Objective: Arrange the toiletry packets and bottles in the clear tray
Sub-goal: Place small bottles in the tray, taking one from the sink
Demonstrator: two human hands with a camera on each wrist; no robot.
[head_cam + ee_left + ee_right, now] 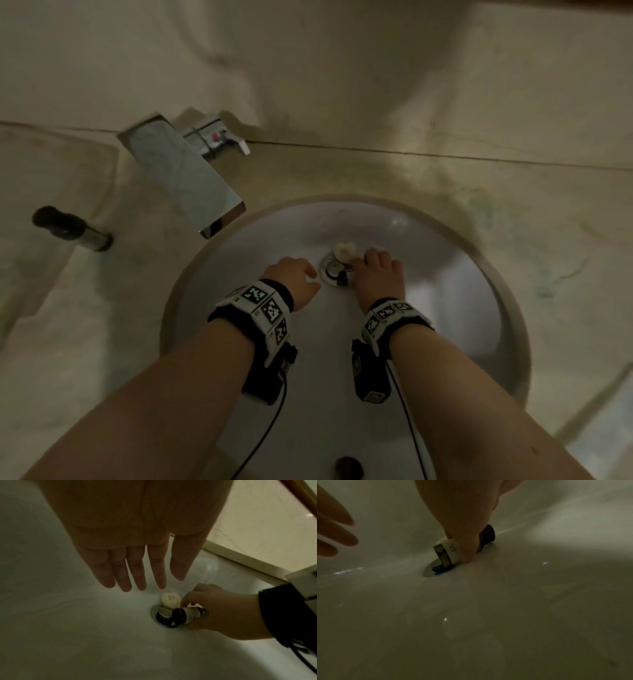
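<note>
Both hands are down inside a round white sink [445, 308]. The room is dim.

The right hand [378, 277] is at the bottom of the bowl, right by the shiny metal drain [331, 270]. Its fingers are curled around a small bottle [187, 615] with a dark cap and a pale label. The bottle lies on its side, with the cap end over the edge of the drain. In the right wrist view a finger is pressed down on the bottle, and its tip touches the sink floor.

A small pale soap [170, 599] shaped like a heart lies at the far edge of the drain, just beside the bottle. It seems to touch the drain rim.

The left hand [298, 279] is to the left of the drain, near it but not touching it. In the left wrist view its fingers [137, 568] are straight and a little spread, and they hold nothing. They point down at the bowl, just above the soap.

Each wrist has a black band with black and white square marks.

A flat silver tap [185, 174] sticks out over the far left rim of the sink. A dark bottle with a silver part [73, 229] lies on its side on the pale stone counter [513, 192], well to the left of the sink.
</note>
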